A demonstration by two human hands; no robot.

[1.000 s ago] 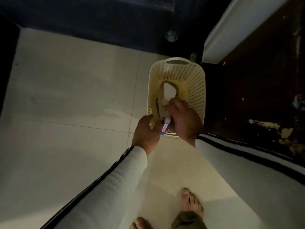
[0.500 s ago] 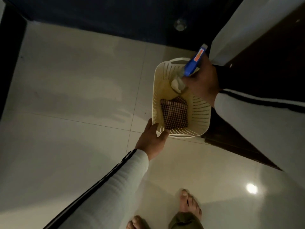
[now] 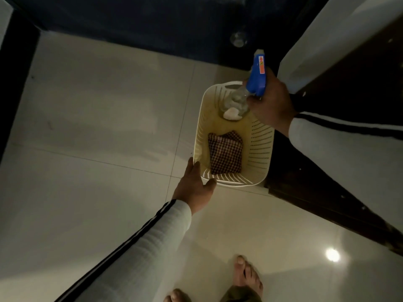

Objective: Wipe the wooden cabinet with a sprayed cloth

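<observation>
**Bottle in hand, cloth in the basket**

Your right hand [image 3: 270, 105] is clenched around the neck of the spray bottle [image 3: 258, 80], fingers wrapped just under the blue trigger head. The nozzle points away from you, and the clear body hangs tilted over the far end of the basket [image 3: 262, 147].

Down in the basket's near half, the checked cloth [image 3: 225, 152] lies folded flat on the bottom, with nothing touching it.

Your left hand [image 3: 195, 186] sits at the basket's near-left corner, fingers laid straight along the outer wall and thumb spread under the front rim. In this dim light it looks like a loose rest rather than a clamp.

The basket stands on the pale floor tiles [image 3: 98, 127], right beside the dark wooden cabinet [image 3: 316, 182] on your right. Your bare feet [image 3: 247, 273] show at the bottom edge.
</observation>
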